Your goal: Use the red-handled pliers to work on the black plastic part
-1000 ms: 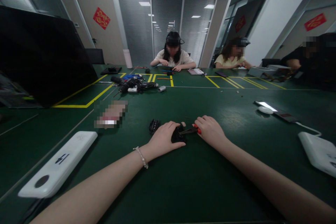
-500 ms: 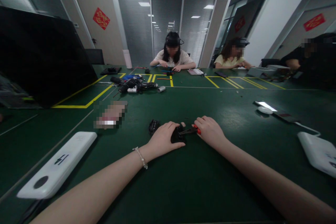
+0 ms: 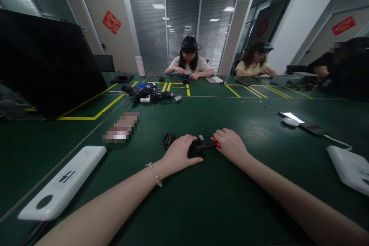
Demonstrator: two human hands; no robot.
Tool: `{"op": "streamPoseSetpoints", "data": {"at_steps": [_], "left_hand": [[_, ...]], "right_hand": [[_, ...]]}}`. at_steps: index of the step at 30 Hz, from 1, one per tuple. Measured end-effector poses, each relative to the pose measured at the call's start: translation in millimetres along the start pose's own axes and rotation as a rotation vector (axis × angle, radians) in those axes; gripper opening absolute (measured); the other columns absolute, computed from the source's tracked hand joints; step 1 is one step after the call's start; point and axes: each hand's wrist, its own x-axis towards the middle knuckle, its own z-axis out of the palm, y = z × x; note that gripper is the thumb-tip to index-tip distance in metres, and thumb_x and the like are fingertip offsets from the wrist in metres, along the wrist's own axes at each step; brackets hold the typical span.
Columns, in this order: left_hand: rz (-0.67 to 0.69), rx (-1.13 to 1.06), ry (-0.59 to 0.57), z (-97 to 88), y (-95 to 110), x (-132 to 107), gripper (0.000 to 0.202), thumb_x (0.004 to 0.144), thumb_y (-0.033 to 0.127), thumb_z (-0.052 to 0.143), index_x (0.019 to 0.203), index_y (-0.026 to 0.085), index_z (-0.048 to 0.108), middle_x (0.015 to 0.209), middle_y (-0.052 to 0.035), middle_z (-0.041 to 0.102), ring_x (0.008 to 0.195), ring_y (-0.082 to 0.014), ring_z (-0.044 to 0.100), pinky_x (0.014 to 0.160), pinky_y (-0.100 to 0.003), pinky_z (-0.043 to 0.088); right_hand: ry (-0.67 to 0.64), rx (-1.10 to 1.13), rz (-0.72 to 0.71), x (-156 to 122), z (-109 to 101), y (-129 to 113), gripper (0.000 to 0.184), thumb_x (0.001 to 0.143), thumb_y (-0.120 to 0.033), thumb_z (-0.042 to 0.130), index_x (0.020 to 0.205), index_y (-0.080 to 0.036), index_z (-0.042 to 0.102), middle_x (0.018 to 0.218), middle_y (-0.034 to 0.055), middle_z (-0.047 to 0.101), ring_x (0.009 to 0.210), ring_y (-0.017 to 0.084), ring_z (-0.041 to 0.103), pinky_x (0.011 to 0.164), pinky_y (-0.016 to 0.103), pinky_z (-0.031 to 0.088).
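My left hand (image 3: 182,151) curls around a small black part (image 3: 196,150) on the green table and holds it down; its exact kind does not show. In my right hand (image 3: 229,144) are pliers (image 3: 206,145) with red handles, gripped from the right. Their dark jaws reach left onto the black part, and whether they pinch it I cannot make out. Another black piece (image 3: 168,139) with a ridged look lies just left of my left hand. A small pale fragment (image 3: 201,137) sits behind the black part.
White power banks lie left (image 3: 65,182) and right (image 3: 350,167). A blurred phone (image 3: 122,127) is at left, a lit phone (image 3: 292,116) at right. Cables and tools (image 3: 151,94) are heaped farther back, near a large black screen (image 3: 43,65). Several people sit across the table.
Both hands, the pliers and the black part stay practically where they were. The whole view has shifted very slightly.
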Motion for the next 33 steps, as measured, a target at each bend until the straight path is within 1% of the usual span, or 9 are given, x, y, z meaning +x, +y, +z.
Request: {"op": "streamPoseSetpoints", "data": {"at_steps": [6, 14, 21, 27, 33], "left_hand": [[-0.006, 0.015, 0.002, 0.2, -1.6, -1.2, 0.056, 0.066, 0.051, 0.059, 0.111, 0.022, 0.044, 0.105, -0.0052, 0.051, 0.094, -0.0231, 0.051, 0.08, -0.037, 0.042], [0.012, 0.037, 0.011, 1.6, -1.7, -0.4, 0.055, 0.067, 0.051, 0.059, 0.111, 0.021, 0.043, 0.106, -0.0055, 0.051, 0.094, -0.0231, 0.051, 0.081, -0.037, 0.041], [0.015, 0.042, 0.014, 1.2, -2.5, -0.7, 0.056, 0.066, 0.051, 0.059, 0.111, 0.021, 0.043, 0.105, -0.0049, 0.051, 0.094, -0.022, 0.051, 0.081, -0.036, 0.041], [-0.001, 0.035, -0.001, 0.3, -0.7, -0.7, 0.056, 0.067, 0.051, 0.059, 0.111, 0.021, 0.043, 0.106, -0.0052, 0.051, 0.095, -0.0223, 0.051, 0.081, -0.036, 0.042], [-0.007, 0.03, -0.003, -0.6, -0.5, -0.7, 0.057, 0.067, 0.052, 0.058, 0.112, 0.021, 0.043, 0.106, -0.0057, 0.051, 0.094, -0.0233, 0.051, 0.079, -0.037, 0.042]], "right_hand": [[-0.006, 0.003, 0.007, 1.1, -3.9, -0.5, 0.01, 0.071, -0.018, 0.052, 0.08, -0.016, 0.057, 0.083, 0.0059, 0.058, 0.077, 0.018, 0.049, 0.07, 0.031, 0.036], [-0.007, -0.012, 0.0, 1.9, -4.8, -2.0, 0.012, 0.068, -0.015, 0.054, 0.08, -0.016, 0.056, 0.083, 0.0059, 0.057, 0.076, 0.019, 0.048, 0.07, 0.031, 0.036], [-0.015, 0.001, -0.002, 1.4, -3.0, -0.1, 0.012, 0.07, -0.019, 0.054, 0.081, -0.016, 0.057, 0.084, 0.0062, 0.057, 0.077, 0.019, 0.048, 0.07, 0.031, 0.037], [0.002, 0.009, -0.006, 1.8, -2.3, -1.4, 0.01, 0.074, -0.017, 0.05, 0.08, -0.015, 0.057, 0.084, 0.0066, 0.057, 0.077, 0.018, 0.048, 0.07, 0.031, 0.037], [-0.017, 0.005, 0.007, 1.5, -1.9, -0.8, 0.01, 0.072, -0.016, 0.051, 0.08, -0.016, 0.056, 0.084, 0.0057, 0.057, 0.076, 0.018, 0.048, 0.069, 0.03, 0.037]]}}
